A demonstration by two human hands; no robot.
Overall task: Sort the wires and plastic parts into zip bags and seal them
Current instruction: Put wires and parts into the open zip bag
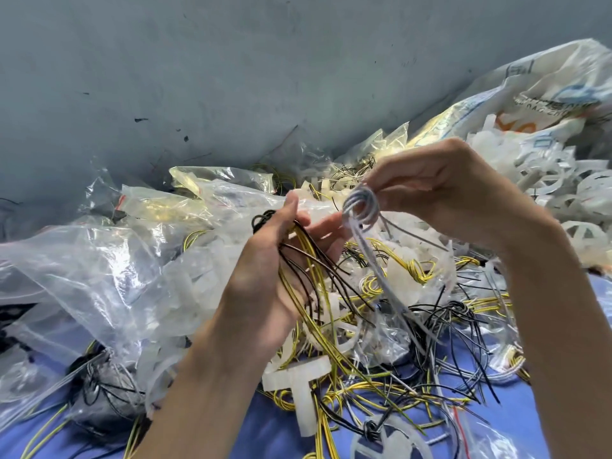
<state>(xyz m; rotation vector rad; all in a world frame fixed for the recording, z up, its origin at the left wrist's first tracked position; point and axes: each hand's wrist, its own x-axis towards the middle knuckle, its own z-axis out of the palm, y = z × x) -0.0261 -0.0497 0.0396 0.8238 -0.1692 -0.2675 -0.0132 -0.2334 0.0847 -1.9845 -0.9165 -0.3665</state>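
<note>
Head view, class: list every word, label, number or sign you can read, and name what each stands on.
No text can be read.
White sack: a black line of print, blue frames and orange marks, all too blurred to read.
Zip bags: no legible print.
Yellow and black wires in left hand, grey wire coil in right hand: no print visible.

Free air runs overhead to the grey wall (198,61). Zip bags (109,260) crowd the left; white plastic parts (546,180) close the right. Yellow and black wires (308,260) from my left hand (265,276) and the grey wire loop (361,207) from my right hand (440,183) dangle into the wire tangle (430,313) below; blue cloth (268,432) shows only between my forearms.
</note>
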